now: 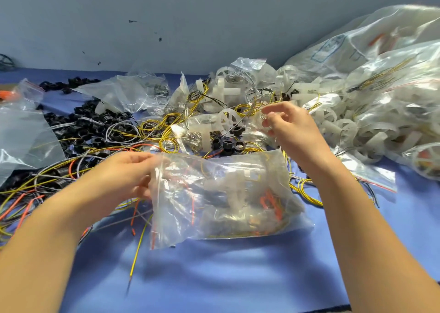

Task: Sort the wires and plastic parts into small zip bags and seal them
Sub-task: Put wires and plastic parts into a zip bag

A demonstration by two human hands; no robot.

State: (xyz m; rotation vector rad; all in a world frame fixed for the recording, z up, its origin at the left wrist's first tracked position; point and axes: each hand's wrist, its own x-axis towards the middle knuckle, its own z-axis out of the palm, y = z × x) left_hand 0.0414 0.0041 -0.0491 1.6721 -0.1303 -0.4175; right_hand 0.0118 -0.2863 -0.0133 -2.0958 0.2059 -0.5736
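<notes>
A clear zip bag point(221, 198) lies in front of me on the blue cloth, filled with orange wires, white plastic pieces and dark parts. My left hand point(128, 174) grips its red-lined open end at the left. My right hand point(289, 127) is raised above the pile behind the bag, fingers curled and pinching a small clear, crinkled bag point(260, 124). Loose yellow, grey and orange wires point(152, 132) spread across the middle. Black plastic rings point(226, 145) sit just behind the filled bag.
White plastic wheels and crosses point(223, 91) heap at the back centre. Large clear bags of white parts point(381, 103) pile up at the right. A mound of black rings point(88, 127) and flat empty bags point(23, 132) lie at the left. A grey wall stands behind.
</notes>
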